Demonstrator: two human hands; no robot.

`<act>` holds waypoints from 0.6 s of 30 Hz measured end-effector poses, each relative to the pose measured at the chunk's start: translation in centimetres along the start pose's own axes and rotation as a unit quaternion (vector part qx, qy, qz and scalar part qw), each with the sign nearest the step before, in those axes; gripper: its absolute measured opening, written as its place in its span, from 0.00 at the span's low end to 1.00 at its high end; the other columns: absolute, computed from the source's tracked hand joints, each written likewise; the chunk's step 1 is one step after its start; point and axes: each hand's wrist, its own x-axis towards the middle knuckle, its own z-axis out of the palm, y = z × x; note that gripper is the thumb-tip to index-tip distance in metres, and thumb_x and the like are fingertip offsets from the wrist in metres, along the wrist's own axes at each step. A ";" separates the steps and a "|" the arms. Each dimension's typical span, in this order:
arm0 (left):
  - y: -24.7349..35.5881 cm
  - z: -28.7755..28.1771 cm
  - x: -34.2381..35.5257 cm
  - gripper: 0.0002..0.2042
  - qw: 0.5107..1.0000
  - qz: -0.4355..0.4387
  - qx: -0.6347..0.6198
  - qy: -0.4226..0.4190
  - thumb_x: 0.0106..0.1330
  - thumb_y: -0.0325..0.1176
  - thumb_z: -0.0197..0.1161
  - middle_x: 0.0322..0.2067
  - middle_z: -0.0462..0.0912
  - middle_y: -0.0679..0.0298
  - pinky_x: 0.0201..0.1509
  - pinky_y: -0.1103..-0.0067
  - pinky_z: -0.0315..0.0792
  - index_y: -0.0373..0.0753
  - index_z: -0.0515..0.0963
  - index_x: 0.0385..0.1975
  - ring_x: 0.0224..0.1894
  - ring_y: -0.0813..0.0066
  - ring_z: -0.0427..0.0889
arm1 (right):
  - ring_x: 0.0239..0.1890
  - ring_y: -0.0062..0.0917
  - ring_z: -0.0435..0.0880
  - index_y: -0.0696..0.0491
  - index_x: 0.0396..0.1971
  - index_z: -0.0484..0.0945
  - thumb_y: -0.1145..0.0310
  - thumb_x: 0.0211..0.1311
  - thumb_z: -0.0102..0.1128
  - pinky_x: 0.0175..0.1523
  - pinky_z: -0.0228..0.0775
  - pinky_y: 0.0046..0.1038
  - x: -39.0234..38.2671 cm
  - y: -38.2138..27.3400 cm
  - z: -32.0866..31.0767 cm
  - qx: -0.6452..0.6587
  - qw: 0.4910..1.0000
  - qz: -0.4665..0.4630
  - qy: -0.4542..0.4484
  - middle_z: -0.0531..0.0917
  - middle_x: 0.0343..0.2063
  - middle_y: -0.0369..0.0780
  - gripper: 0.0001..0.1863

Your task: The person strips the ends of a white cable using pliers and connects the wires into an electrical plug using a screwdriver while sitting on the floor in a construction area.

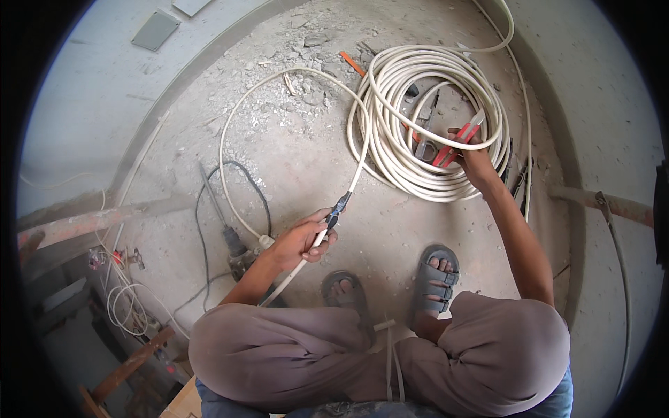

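My left hand [301, 244] is closed around a white cable [290, 280], just below a joint wrapped in black tape [337, 209]. From the joint the cable loops up and over to a large coil of white cable [376, 125] on the floor. Inside the coil's far right part, my right hand [475, 157] grips a red-handled tool [461, 137] with a pale metal end; its exact kind is unclear. Beside that tool lies a dark, slender tool with a ring-like handle [426, 136], partly covered by cable strands.
Rubble [306, 76] is scattered over the far floor. A power tool with a long bit [235, 245] lies left of my sandalled feet, its dark cord [198, 216] curving around it. Thin tangled wires [127, 306] hang at the left. Pipes [90, 221] and curved walls border the floor.
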 end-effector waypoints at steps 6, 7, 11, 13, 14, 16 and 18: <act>-0.9 -0.6 0.7 0.22 0.998 -0.003 -0.028 -0.053 0.72 0.32 0.43 0.30 0.71 0.66 0.18 0.88 0.54 0.41 0.59 0.66 0.20 0.86 0.60 | 0.35 0.22 0.77 0.54 0.41 0.73 0.67 0.66 0.53 0.42 0.73 0.27 -2.7 0.4 -1.4 0.210 0.971 0.116 -0.006 0.76 0.31 0.37 0.08; -1.2 -0.7 0.6 0.22 0.999 -0.003 -0.020 -0.037 0.71 0.32 0.43 0.29 0.70 0.66 0.19 0.88 0.54 0.40 0.60 0.65 0.20 0.86 0.60 | 0.35 0.22 0.77 0.54 0.40 0.73 0.68 0.65 0.52 0.41 0.73 0.26 -3.5 0.4 -0.8 0.224 0.964 0.139 -0.025 0.76 0.31 0.37 0.07; -1.7 -0.1 0.5 0.22 1.000 0.004 0.018 -0.006 0.71 0.31 0.44 0.28 0.69 0.68 0.21 0.89 0.56 0.38 0.61 0.64 0.22 0.86 0.61 | 0.28 0.23 0.77 0.55 0.45 0.70 0.73 0.60 0.47 0.35 0.74 0.28 -9.1 -0.3 1.8 0.122 0.965 0.193 -0.128 0.75 0.25 0.36 0.13; -1.7 1.2 -0.1 0.21 0.999 0.008 0.039 0.007 0.73 0.32 0.44 0.28 0.69 0.68 0.21 0.89 0.56 0.40 0.61 0.65 0.21 0.87 0.61 | 0.29 0.24 0.79 0.53 0.48 0.71 0.71 0.64 0.48 0.36 0.74 0.29 -10.9 0.3 1.9 0.014 0.961 0.187 -0.205 0.76 0.26 0.37 0.13; -1.5 1.9 -0.7 0.21 0.998 -0.002 0.059 0.008 0.74 0.33 0.43 0.27 0.67 0.69 0.21 0.89 0.55 0.41 0.60 0.65 0.21 0.87 0.59 | 0.30 0.25 0.80 0.54 0.48 0.72 0.69 0.65 0.48 0.37 0.74 0.29 -11.5 0.0 2.3 -0.063 0.958 0.167 -0.224 0.77 0.26 0.38 0.13; -1.3 2.9 -1.6 0.20 0.995 -0.023 0.098 0.009 0.77 0.35 0.41 0.25 0.63 0.71 0.20 0.90 0.53 0.42 0.59 0.67 0.19 0.87 0.56 | 0.31 0.28 0.82 0.55 0.49 0.73 0.64 0.68 0.49 0.37 0.74 0.29 -12.8 -1.3 3.8 -0.215 0.934 0.123 -0.259 0.79 0.28 0.40 0.15; -1.6 2.8 -2.3 0.21 0.996 -0.041 0.083 -0.018 0.78 0.38 0.40 0.24 0.61 0.72 0.20 0.90 0.52 0.45 0.57 0.68 0.19 0.88 0.55 | 0.32 0.31 0.82 0.53 0.50 0.73 0.58 0.70 0.49 0.37 0.73 0.31 -13.5 -1.9 5.2 -0.367 0.880 -0.096 -0.284 0.80 0.29 0.43 0.17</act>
